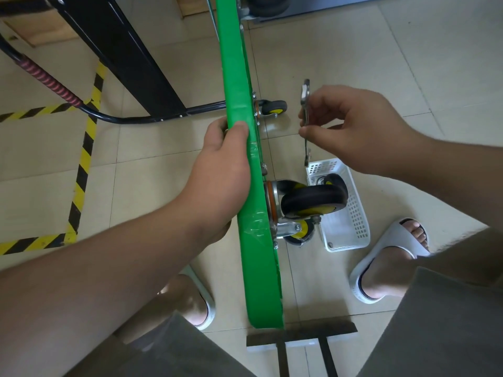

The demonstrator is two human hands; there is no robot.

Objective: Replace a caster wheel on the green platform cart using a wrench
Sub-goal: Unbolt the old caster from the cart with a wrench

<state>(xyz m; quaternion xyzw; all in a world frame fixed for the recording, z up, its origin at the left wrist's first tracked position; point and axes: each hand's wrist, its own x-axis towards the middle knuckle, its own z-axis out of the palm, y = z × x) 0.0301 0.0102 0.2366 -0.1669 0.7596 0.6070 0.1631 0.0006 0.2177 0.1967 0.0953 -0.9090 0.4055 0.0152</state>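
The green platform cart point(239, 77) stands on its edge, its underside facing right. My left hand point(223, 170) grips the cart's upper edge, thumb over the green rim. A caster wheel point(313, 198) with black tyre and yellow hub is mounted on the underside near me; a smaller-looking one point(273, 108) sits farther away. My right hand point(351, 126) pinches a metal wrench point(306, 104) held upright in the air, right of the cart and apart from the casters.
A white perforated plastic basket point(351, 213) lies on the tiled floor by the near caster, holding another wheel point(330, 180). Black cart handle tube point(114, 119) and a black frame point(130, 63) are left. Yellow-black floor tape point(81, 170) runs left. My sandalled feet point(392, 259) flank the cart.
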